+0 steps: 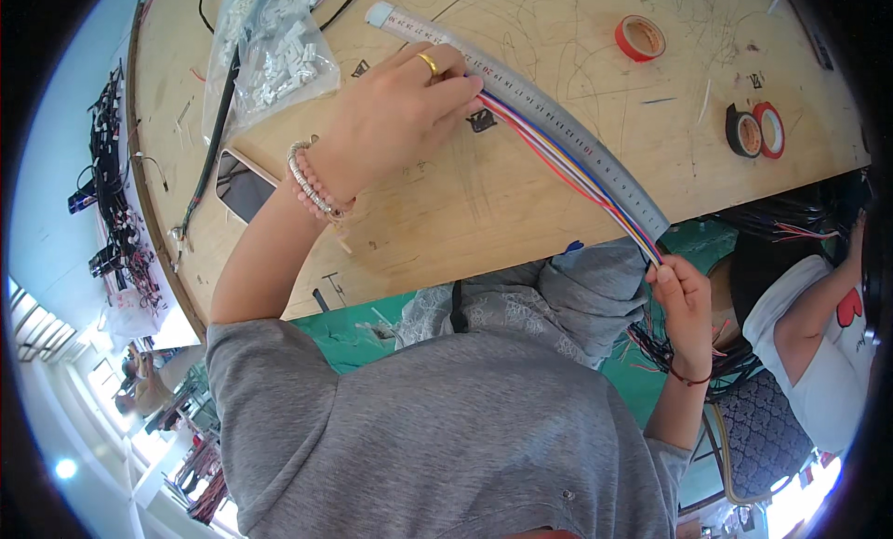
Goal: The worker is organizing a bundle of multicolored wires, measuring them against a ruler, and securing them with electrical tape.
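Note:
A bundle of thin coloured wires [609, 207], with red, blue, white and yellow among them, stretches between my two hands. It runs along the near side of a metal ruler [579, 136] lying on the wooden table. My left hand [409, 102], with a gold ring and a beaded bracelet at the wrist, pinches the far end of the bundle beside the ruler's upper part. At the table's near edge, just past the ruler's lower end, my right hand [684, 299] grips the other end between thumb and fingers. The wire tips inside both hands are hidden.
A plastic bag of white connectors [288, 55] and a black cable [219, 120] lie at the left, near a phone [246, 187]. Red tape [640, 39] and black tape [743, 132] rest at the right. A person [819, 325] sits close at the right.

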